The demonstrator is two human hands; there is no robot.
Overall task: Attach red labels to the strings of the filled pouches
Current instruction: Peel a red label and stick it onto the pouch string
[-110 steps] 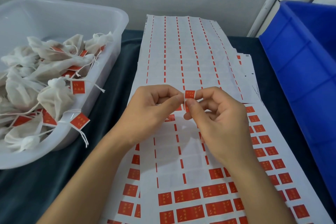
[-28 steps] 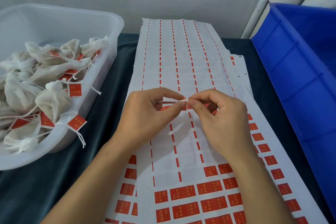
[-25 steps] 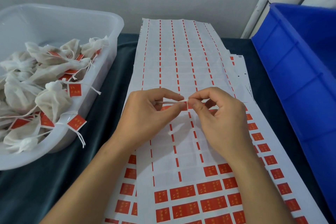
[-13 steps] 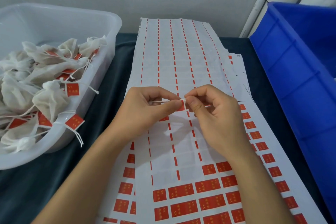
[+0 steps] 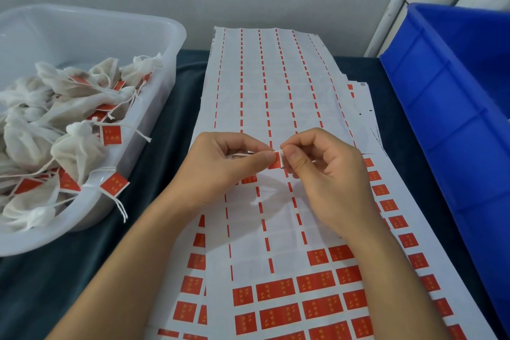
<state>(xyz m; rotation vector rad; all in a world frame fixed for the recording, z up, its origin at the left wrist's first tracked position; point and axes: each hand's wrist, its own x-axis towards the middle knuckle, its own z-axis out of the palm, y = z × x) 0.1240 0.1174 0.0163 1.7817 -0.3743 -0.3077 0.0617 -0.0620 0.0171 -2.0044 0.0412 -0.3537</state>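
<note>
Dark cloth covers the table (image 5: pixel 154 174), with a blue crate (image 5: pixel 455 119) at its right edge and a white tub (image 5: pixel 154 36) of filled pouches (image 5: pixel 74 152) at its left.
Label sheets (image 5: pixel 276 91) run down the middle; above them the left hand (image 5: pixel 220 168) and right hand (image 5: pixel 328 174) together pinch a red label (image 5: pixel 276 159) onto a thin white string (image 5: pixel 240 154).

Label sheets (image 5: pixel 276 96) lie centre on the table (image 5: pixel 165 124), tub (image 5: pixel 154 36) of pouches (image 5: pixel 74 152) left, crate (image 5: pixel 452 107) right.
</note>
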